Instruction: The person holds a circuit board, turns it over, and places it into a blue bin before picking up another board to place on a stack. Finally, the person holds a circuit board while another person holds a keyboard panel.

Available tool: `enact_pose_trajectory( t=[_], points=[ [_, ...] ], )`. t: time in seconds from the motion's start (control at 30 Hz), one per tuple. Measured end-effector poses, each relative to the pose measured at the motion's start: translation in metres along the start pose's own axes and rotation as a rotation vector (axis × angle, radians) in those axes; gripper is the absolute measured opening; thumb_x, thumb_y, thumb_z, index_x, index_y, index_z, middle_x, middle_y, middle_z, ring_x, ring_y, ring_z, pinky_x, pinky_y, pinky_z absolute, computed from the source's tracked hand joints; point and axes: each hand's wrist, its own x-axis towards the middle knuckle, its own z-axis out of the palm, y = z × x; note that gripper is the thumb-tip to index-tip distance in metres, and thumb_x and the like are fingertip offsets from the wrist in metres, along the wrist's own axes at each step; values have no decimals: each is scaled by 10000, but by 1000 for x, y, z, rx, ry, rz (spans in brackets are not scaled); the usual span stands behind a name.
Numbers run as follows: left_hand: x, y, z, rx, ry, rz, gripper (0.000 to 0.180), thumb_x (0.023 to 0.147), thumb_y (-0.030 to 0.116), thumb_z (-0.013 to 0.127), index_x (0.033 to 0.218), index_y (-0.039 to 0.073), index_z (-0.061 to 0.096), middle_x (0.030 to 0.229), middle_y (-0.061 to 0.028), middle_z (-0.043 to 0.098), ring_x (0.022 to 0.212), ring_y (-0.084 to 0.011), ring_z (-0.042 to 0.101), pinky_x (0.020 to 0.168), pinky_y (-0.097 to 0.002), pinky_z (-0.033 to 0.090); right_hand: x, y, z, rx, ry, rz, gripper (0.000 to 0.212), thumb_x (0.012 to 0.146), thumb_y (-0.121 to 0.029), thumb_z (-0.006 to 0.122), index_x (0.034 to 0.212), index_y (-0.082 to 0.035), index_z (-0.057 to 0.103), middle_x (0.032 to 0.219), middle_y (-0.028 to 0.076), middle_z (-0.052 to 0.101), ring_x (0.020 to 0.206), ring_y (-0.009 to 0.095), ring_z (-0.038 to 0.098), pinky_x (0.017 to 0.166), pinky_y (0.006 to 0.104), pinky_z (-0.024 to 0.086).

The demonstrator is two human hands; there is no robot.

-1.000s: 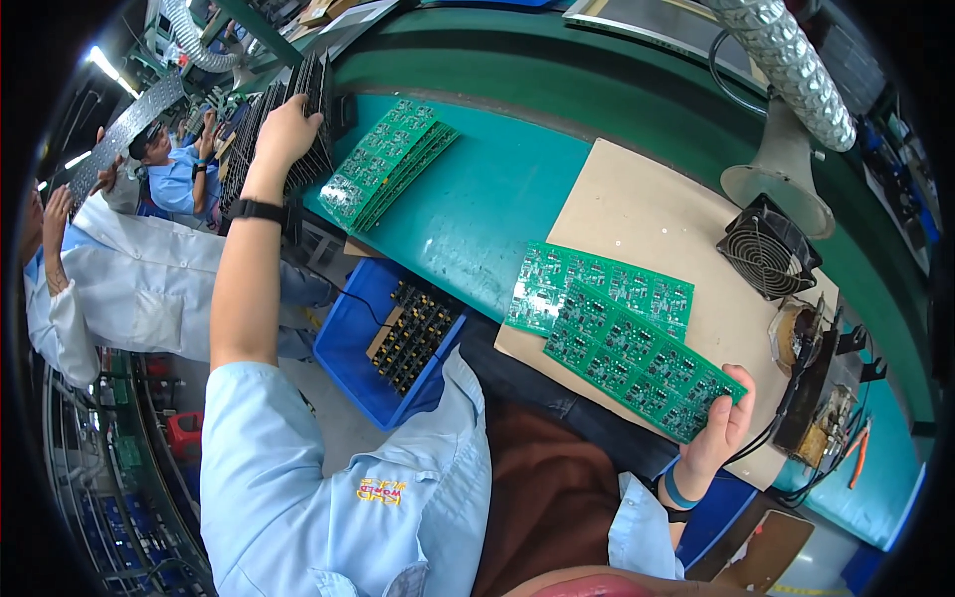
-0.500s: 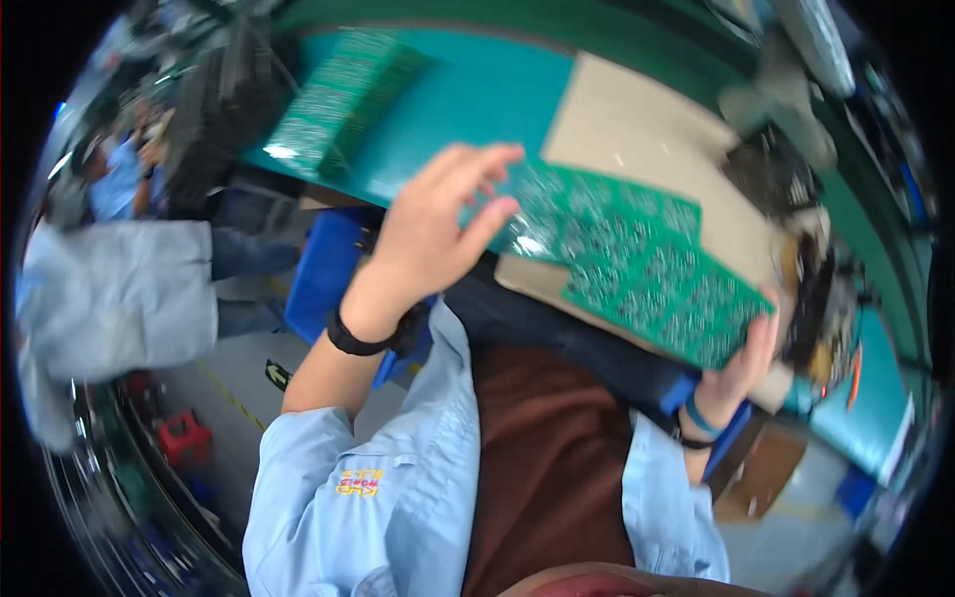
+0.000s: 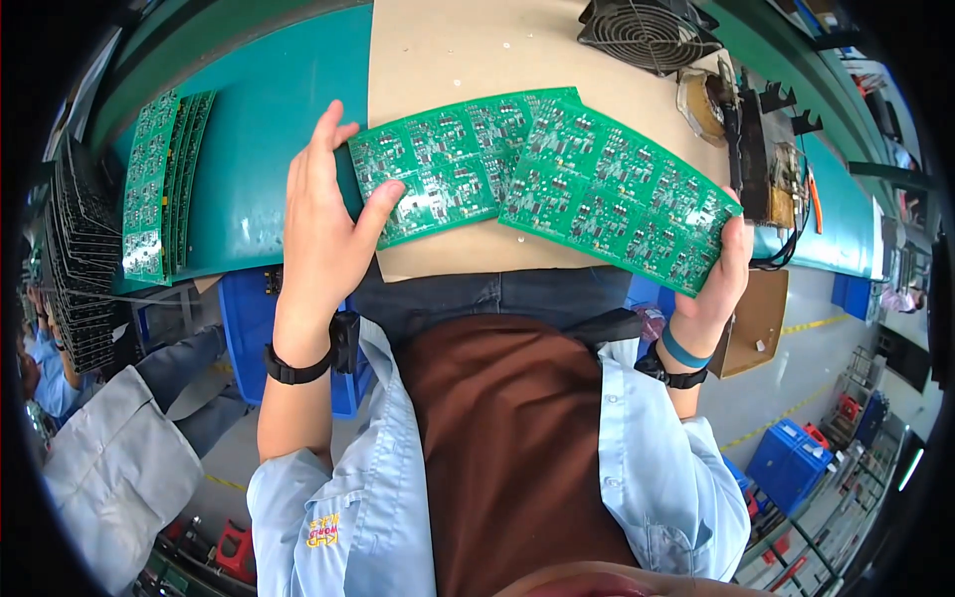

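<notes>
Two green printed circuit board panels full of small components lie before me over a tan sheet. The right panel (image 3: 619, 194) slants down to the right, its left end overlapping the left panel (image 3: 438, 154). My right hand (image 3: 724, 261) grips the right panel by its right end. My left hand (image 3: 333, 204) is at the left end of the left panel, fingers stretched upward and apart, thumb lying over the panel's edge. Whether that thumb presses on the board I cannot tell.
A row of similar panels (image 3: 149, 199) stands at the left of the green mat (image 3: 269, 119), beside a black rack (image 3: 80, 259). A black fan (image 3: 649, 35) and a fixture with wires (image 3: 766, 159) are at the back right. A blue bin (image 3: 249, 328) sits below the table edge.
My view has turned, so the table now appears more level. My left hand, earlier with fingers reaching right, now points its fingers upward at the panel's end. My right hand keeps its panel.
</notes>
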Motion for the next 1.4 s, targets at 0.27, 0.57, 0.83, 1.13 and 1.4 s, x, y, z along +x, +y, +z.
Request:
enact_pose_trajectory(
  t=[0.27, 0.57, 0.83, 1.13, 1.4],
  points=[
    [3, -11, 6, -81, 47, -13, 646, 823, 141, 709, 1388, 22, 418, 1202, -148, 598, 1105, -321, 540, 980, -401, 412, 29, 12, 20, 2, -52, 107, 413, 1007, -274, 487, 1286, 31, 488, 1170, 118, 612, 1054, 206, 609, 922, 336, 483],
    [6, -11, 6, 15, 36, -6, 455, 829, 112, 680, 1264, 45, 562, 1179, -141, 606, 1105, -305, 551, 965, -387, 422, 40, 35, 42, -14, -75, 98, 400, 996, -251, 523, 1276, 34, 505, 1124, 97, 632, 1008, 162, 616, 896, 298, 486],
    [8, -5, 13, 74, 30, -10, 380, 841, 117, 659, 1213, 54, 610, 1171, -140, 607, 1094, -296, 558, 949, -377, 435, 41, 35, 37, -42, -70, 75, 388, 996, -218, 517, 1286, 38, 497, 1102, 90, 640, 970, 134, 620, 863, 265, 493],
    [7, -5, 16, 107, 39, 15, 376, 858, 97, 642, 1232, 58, 610, 1190, -130, 614, 1108, -272, 562, 960, -362, 432, 44, 28, 42, -43, -90, 169, 405, 981, -173, 513, 1329, 31, 475, 1124, 102, 638, 1001, 147, 621, 893, 269, 489],
    [5, -3, 19, 117, 54, -19, 343, 892, 78, 601, 1230, 24, 606, 1237, -113, 616, 1103, -225, 573, 963, -332, 424, 42, 24, 48, -68, -90, 133, 471, 994, -219, 481, 1354, 83, 437, 1191, 121, 609, 1061, 164, 604, 937, 282, 466]
  ],
)
